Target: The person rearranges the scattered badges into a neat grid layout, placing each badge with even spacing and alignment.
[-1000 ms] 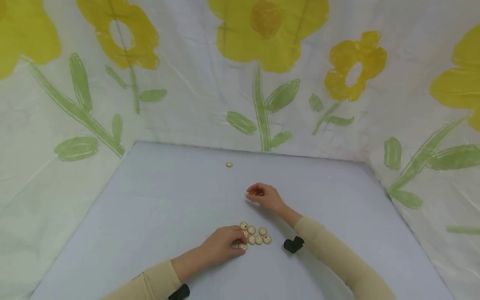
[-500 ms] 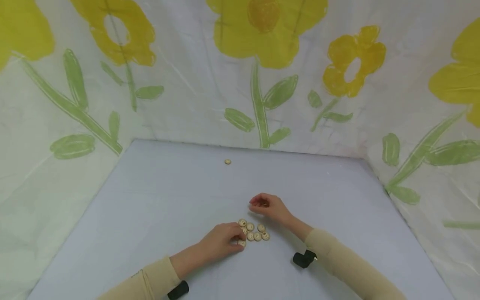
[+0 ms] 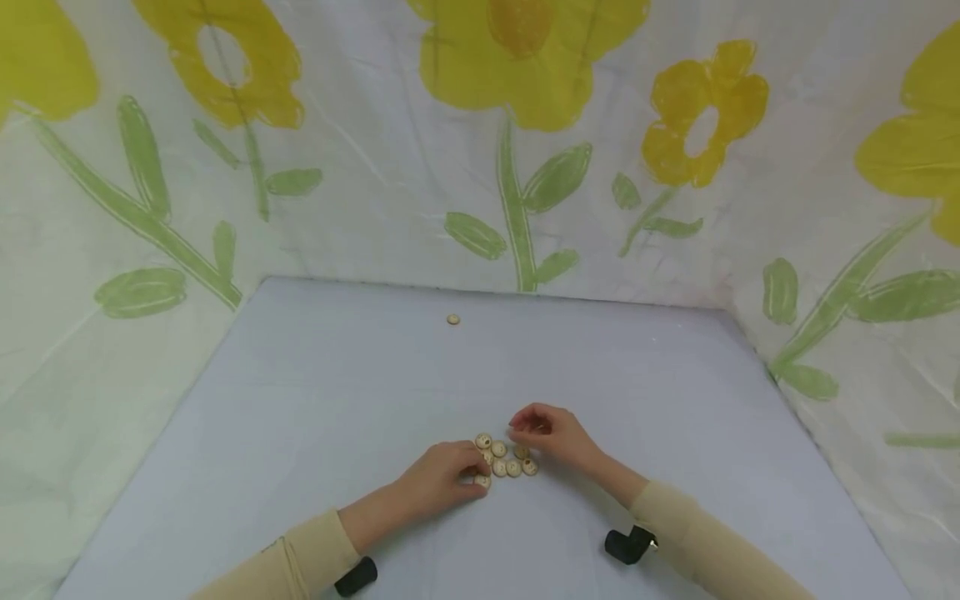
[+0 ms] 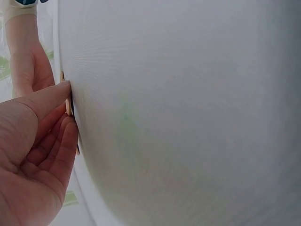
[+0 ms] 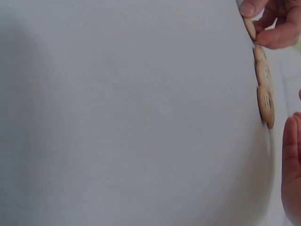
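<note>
Slanting up from lower left: your left sleeve [image 3: 318, 550], beige, with a black device [image 3: 356, 577] along its lower edge near the wrist.
Left hand [image 3: 441, 477]: in the lower middle of the head view, pointing right; your thumb and fingers are clamped on the edges of a wooden disc [image 3: 482, 482].
Lone disc [image 3: 453, 319]: flat in the upper middle of the table [image 3: 337, 358], well apart from both your hands.
Wooden disc: round, between your left fingertips at the group's lower left. Your left wrist view shows it nearly edge-on, its long outline running top to bottom; the right wrist view shows it slanting from upper left to lower right.
Disc group [image 3: 500, 467]: just right of your left fingertips, lying flat with marked faces up; the lower discs make a row running left to right.
Right hand [image 3: 557, 433]: above the group's right end, pointing left, partly covering one disc; your fingers curve toward the thumb, and you cannot tell whether they hold anything.
Right sleeve [image 3: 701, 537]: beige, running to the lower right, another black device [image 3: 628, 546] beside its cuff.
Backdrop [image 3: 375, 125]: yellow flowers on white, across the top.
</note>
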{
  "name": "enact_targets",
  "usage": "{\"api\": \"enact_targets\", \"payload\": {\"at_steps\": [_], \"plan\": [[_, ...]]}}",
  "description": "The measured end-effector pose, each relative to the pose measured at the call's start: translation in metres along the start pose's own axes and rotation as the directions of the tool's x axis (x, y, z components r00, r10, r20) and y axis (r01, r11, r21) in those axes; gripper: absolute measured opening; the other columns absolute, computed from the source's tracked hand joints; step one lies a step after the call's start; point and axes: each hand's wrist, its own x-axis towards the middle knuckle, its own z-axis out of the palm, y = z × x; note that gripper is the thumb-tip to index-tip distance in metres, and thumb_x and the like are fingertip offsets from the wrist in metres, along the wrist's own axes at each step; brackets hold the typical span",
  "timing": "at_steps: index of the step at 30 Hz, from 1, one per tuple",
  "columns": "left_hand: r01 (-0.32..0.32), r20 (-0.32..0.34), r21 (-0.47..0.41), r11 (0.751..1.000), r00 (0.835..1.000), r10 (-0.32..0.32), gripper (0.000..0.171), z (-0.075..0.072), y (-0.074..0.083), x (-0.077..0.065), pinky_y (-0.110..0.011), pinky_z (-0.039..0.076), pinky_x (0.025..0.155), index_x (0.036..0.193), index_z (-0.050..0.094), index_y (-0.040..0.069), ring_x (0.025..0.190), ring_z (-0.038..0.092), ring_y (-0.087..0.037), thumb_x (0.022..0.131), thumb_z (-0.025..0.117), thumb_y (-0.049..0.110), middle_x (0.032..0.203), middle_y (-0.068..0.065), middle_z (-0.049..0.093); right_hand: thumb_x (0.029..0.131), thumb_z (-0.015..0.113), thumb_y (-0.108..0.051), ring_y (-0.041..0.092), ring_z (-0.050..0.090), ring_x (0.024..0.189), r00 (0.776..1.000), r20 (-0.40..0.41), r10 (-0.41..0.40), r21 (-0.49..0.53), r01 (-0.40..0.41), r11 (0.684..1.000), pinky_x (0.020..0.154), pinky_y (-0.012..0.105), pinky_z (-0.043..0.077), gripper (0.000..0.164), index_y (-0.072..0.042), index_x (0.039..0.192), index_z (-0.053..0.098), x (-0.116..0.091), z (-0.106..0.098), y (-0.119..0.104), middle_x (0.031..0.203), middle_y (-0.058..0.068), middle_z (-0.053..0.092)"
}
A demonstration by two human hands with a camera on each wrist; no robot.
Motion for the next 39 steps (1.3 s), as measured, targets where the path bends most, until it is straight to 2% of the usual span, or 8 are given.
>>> {"api": "enact_targets", "payload": {"at_steps": [11,16,26,33,39], "plan": [[0.01,-0.003,-0.02,1.0,1.0,-0.01,0.013,-0.002,-0.002,-0.002,-0.023,0.049,0.075,0.091,0.069,0.011,0.08,0.057,-0.005,0.081,0.077,0.008,0.088,0.005,0.063,0.085,0.076,-0.018,0.012,0.059,0.077,1.0,0.005,-0.019,-0.028,0.019,0.999,0.07,0.023,0.049,0.015,-0.01,0.096,0.07,-0.026,0.001,-0.004,0.083,-0.001,0.065],[0.011,-0.01,-0.018,1.0,1.0,-0.011,0.013,-0.003,-0.003,-0.003,-0.023,0.049,0.075,0.091,0.069,0.011,0.08,0.056,-0.005,0.081,0.077,0.009,0.088,0.005,0.063,0.084,0.078,-0.021,0.009,0.059,0.075,0.999,-0.002,-0.047,-0.044,0.046,0.998,0.069,0.023,0.049,0.017,-0.012,0.095,0.07,-0.03,0.003,0.008,0.082,-0.004,0.065],[0.017,-0.001,-0.019,1.0,1.0,-0.017,0.013,-0.002,-0.004,-0.004,-0.023,0.049,0.076,0.091,0.069,0.011,0.081,0.057,-0.005,0.081,0.077,0.008,0.088,0.005,0.063,0.082,0.079,-0.022,0.008,0.06,0.074,0.998,-0.037,-0.051,-0.069,0.049,0.996,0.069,0.024,0.051,0.017,-0.018,0.094,0.069,-0.034,0.007,0.012,0.081,-0.007,0.064],[0.025,0.006,-0.012,1.0,1.0,-0.025,0.013,-0.004,-0.003,-0.004,-0.023,0.048,0.076,0.091,0.069,0.011,0.081,0.056,-0.005,0.081,0.077,0.009,0.089,0.005,0.063,0.082,0.079,-0.016,0.01,0.059,0.076,0.984,-0.022,-0.177,-0.119,0.173,0.978,0.068,0.024,0.05,0.02,-0.013,0.098,0.068,-0.036,0.008,0.012,0.086,-0.005,0.066],[0.022,0.018,-0.015,1.0,1.0,-0.021,0.012,-0.007,-0.002,-0.004,-0.023,0.048,0.074,0.091,0.07,0.01,0.079,0.055,-0.006,0.081,0.076,0.008,0.087,0.004,0.063,0.082,0.079,-0.016,0.01,0.059,0.078,0.971,0.008,-0.237,-0.164,0.235,0.958,0.068,0.024,0.05,0.021,-0.012,0.099,0.068,-0.035,0.008,0.01,0.089,-0.004,0.066]]}}
